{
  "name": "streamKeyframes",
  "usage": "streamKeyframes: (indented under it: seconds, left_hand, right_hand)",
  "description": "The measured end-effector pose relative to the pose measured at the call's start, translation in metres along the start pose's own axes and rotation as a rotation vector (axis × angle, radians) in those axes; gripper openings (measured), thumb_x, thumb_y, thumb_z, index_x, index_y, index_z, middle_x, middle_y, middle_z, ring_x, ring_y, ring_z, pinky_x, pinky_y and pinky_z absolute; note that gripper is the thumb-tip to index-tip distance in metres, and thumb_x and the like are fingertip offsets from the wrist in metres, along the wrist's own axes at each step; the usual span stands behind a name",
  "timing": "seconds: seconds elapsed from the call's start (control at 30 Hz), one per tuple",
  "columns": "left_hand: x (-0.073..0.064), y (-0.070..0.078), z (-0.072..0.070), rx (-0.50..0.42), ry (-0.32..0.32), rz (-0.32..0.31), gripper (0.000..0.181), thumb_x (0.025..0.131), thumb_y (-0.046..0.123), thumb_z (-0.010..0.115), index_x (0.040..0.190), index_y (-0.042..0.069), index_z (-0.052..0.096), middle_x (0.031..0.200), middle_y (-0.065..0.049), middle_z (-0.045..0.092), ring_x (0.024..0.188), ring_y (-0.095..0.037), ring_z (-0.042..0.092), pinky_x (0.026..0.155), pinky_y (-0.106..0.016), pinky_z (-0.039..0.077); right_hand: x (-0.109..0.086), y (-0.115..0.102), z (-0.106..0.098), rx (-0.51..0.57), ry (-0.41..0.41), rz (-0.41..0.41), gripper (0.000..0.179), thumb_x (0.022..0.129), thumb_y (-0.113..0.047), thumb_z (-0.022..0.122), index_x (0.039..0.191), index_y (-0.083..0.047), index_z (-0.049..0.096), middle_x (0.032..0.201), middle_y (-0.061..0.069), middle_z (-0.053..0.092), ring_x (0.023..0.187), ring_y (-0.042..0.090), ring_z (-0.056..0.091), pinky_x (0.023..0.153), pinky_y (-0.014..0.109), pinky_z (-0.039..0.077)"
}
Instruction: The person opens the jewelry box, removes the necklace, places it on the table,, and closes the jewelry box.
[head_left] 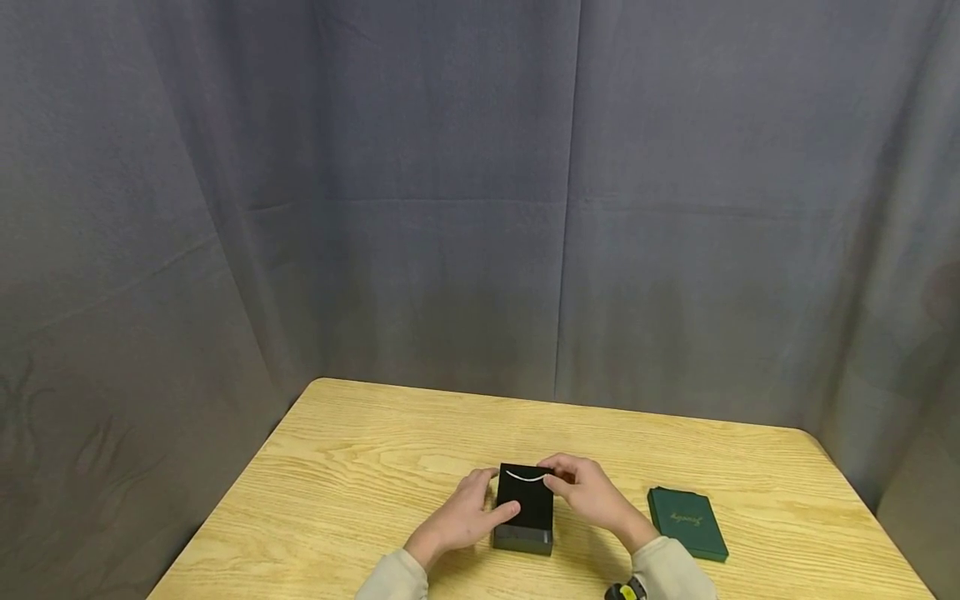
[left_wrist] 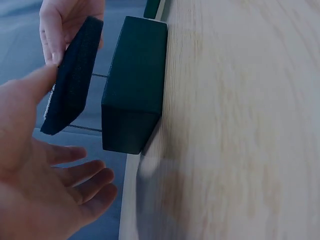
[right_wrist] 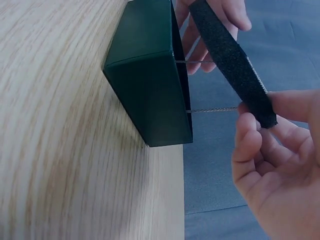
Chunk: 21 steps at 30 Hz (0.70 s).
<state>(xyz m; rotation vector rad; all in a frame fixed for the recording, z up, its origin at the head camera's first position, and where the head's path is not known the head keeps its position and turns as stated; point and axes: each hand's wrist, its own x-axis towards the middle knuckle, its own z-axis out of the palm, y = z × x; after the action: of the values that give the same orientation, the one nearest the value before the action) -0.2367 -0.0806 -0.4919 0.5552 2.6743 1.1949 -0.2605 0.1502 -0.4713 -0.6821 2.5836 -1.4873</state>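
Observation:
A small green box stands on the table, its open side facing up. Above it a black padded insert is raised at a tilt, with a silver chain across its face. Two thin strands of the chain run from the insert down to the box. My right hand pinches one edge of the insert between thumb and fingers. At the opposite side, my left hand has its thumb against the insert, while its other fingers extend loosely beneath, apart from it.
To the right on the wooden table lies a dark green lid with gold lettering. A grey curtain hangs behind the table and along its sides. A dark wristband with a yellow part sits at my right sleeve.

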Motion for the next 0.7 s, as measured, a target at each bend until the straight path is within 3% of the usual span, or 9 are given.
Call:
streamKeyframes:
  seconds: [0.37,0.6,0.7]
  left_hand:
    - [0.0007,0.0016,-0.0007,-0.002,0.099,0.022,0.040,0.094,0.046,0.054,0.111,0.010,0.051,0.116,-0.005,0.046,0.097,-0.020,0.045,0.078,-0.039,0.043]
    - [0.0009,0.0042,0.0007,0.013,0.138,0.052,0.031,0.093,0.042,0.057,0.100,0.012,0.053,0.101,0.001,0.047,0.090,-0.016,0.044,0.074,-0.032,0.042]
    - [0.0018,0.0054,0.0011,-0.041,0.131,0.054,0.028,0.093,0.038,0.058,0.099,0.011,0.054,0.093,0.002,0.048,0.085,-0.014,0.047,0.071,-0.029,0.042]
  right_hand:
    - [-0.0004,-0.0014,0.0003,0.012,-0.005,-0.004,0.021,0.094,-0.012,0.058,0.112,-0.003,0.065,0.087,0.001,0.064,0.072,0.017,0.052,0.061,0.027,0.042]
    - [-0.0010,-0.0020,0.0007,0.007,-0.005,0.011,0.020,0.095,-0.012,0.057,0.112,-0.005,0.064,0.087,0.000,0.064,0.073,0.018,0.052,0.061,0.026,0.042]
    - [-0.0008,-0.0023,0.0008,0.012,-0.004,0.005,0.021,0.095,-0.012,0.057,0.112,-0.004,0.064,0.087,0.001,0.063,0.072,0.016,0.051,0.060,0.026,0.042]
